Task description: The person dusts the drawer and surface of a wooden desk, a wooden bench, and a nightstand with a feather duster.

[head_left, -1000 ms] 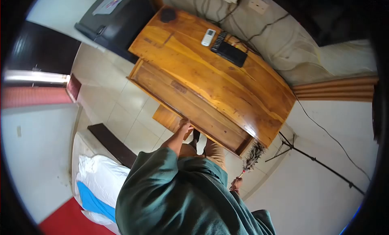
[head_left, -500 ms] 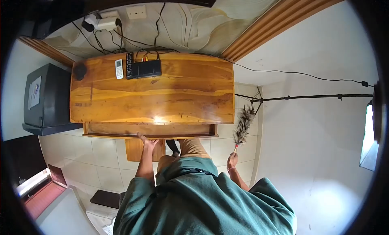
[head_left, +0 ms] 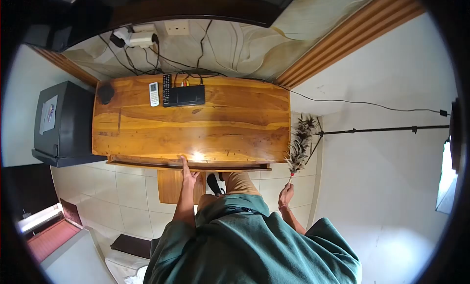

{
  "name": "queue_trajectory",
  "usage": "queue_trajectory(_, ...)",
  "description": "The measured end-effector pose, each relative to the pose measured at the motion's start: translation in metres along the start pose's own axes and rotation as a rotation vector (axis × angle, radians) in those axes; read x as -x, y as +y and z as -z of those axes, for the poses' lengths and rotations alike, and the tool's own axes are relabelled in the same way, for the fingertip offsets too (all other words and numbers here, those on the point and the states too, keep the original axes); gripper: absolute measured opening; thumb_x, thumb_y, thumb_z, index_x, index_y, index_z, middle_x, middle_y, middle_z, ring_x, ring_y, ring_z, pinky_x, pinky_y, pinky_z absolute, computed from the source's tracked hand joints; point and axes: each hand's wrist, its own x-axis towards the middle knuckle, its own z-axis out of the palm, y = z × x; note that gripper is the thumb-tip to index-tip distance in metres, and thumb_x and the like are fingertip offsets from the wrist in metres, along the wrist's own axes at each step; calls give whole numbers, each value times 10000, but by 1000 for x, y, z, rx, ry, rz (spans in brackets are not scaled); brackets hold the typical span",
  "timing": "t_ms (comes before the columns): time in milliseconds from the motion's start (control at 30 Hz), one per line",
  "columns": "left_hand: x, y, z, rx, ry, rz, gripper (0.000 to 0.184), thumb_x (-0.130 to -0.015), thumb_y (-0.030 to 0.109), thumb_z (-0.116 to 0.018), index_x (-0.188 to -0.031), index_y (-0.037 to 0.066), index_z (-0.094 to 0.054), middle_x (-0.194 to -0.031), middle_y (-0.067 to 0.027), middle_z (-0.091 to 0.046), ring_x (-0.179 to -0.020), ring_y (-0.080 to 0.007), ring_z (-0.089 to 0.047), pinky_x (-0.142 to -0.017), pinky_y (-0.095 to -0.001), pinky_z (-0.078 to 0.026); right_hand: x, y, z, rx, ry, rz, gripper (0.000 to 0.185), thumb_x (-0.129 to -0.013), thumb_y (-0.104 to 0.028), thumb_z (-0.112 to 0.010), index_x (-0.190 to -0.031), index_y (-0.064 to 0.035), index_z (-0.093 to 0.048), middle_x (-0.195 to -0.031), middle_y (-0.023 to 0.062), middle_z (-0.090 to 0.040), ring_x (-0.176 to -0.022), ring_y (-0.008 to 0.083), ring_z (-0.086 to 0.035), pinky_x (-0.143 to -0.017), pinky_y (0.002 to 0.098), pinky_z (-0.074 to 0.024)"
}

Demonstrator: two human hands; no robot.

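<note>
It seems to be a room in a home: a white remote control (head_left: 154, 94) and a black box (head_left: 188, 95) lie on the wooden tabletop (head_left: 235, 130), near a wide dark screen (head_left: 161, 10).

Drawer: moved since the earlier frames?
Yes. The drawer has slid inward under the wooden tabletop; less of its inside shows past the tabletop's front edge.

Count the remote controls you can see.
2. The white remote control lies toward the back left of the wooden table; the black remote control is just right of it, beside the set-top box. Any inside the partly open drawer could be hidden.
</note>
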Motion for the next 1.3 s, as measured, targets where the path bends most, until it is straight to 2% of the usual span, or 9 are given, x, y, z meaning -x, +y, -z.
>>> queue_trajectory(233,-15,3,-5,77,-67,-7,976,-679,702,-590,-1405,174,-206,-1400,-130,-299,-1274,-331,-306,-1040,-500,-259,-4,-35,-8,-1,-118,81,274,-946,-236,-378,-832,0,-458,-568,210,-446,-482,307,-419,-480,425,-339)
queue_trajectory(333,-21,0,-6,154,-49,-38,914,-722,675,-561,-1398,163,-221,-1397,-131,-308,-1285,-331,-298,-1055,-498,-243,-10,-56,-20,59,-287,185,250,-942,-229,-394,-846,-11,-468,-583,239,-484,-499,379,-471,-484,456,-355)
queue_trajectory(467,-39,-8,2,281,-229,-119,747,-798,523,-600,-1358,163,-261,-1370,-48,-342,-1255,-315,-331,-1022,-536,-288,-25,-82,-58,152,-443,365,207,-931,-208,-421,-870,-21,-486,-648,273,-528,-628,453,-533,-530,495,-388)
queue_trajectory(733,-62,-3,23,247,-350,48,453,-877,468,-515,-1227,195,-424,-1280,-15,-441,-1188,-250,-399,-976,-465,-349,-39,-167,-138,-1,-682,680,259,-917,-256,-440,-1012,-29,-522,-863,294,-579,-828,480,-541,-704,530,-414)
queue_trajectory(967,-58,2,27,242,-263,122,197,-921,424,-441,-1070,309,-499,-1197,17,-494,-1136,-190,-408,-942,-446,-322,-55,-145,-141,-10,-500,468,315,-916,-255,-410,-1122,-35,-504,-822,297,-569,-797,482,-542,-686,525,-407)
queue_trajectory(1033,-58,2,27,245,-297,121,201,-927,428,-422,-1071,311,-499,-1252,11,-463,-1189,-186,-374,-963,-456,-308,-58,-134,-124,-82,-390,417,324,-922,-258,-400,-1130,-31,-498,-807,300,-561,-791,480,-540,-671,513,-409)
queue_trajectory(1133,-45,4,22,171,-231,102,310,-912,490,-406,-1165,319,-456,-1364,-12,-372,-1289,-190,-277,-1004,-476,-269,-60,-110,-105,18,-376,113,318,-917,-220,-395,-1169,-46,-479,-907,298,-569,-841,482,-534,-694,520,-421)
queue_trajectory(1233,-43,9,14,39,-169,99,576,-864,595,-403,-1321,254,-324,-1452,-48,-256,-1348,-203,-210,-1039,-481,-225,-54,-87,-88,25,-385,364,298,-915,-215,-397,-1155,-65,-490,-851,288,-577,-795,485,-539,-665,525,-423)
queue_trajectory(1300,-35,11,8,-63,-134,121,769,-826,655,-405,-1390,167,-216,-1477,-70,-211,-1351,-211,-223,-1051,-467,-214,-53,-85,-73,60,-464,384,226,-912,-212,-401,-1044,-63,-508,-816,279,-575,-764,485,-535,-651,531,-420)
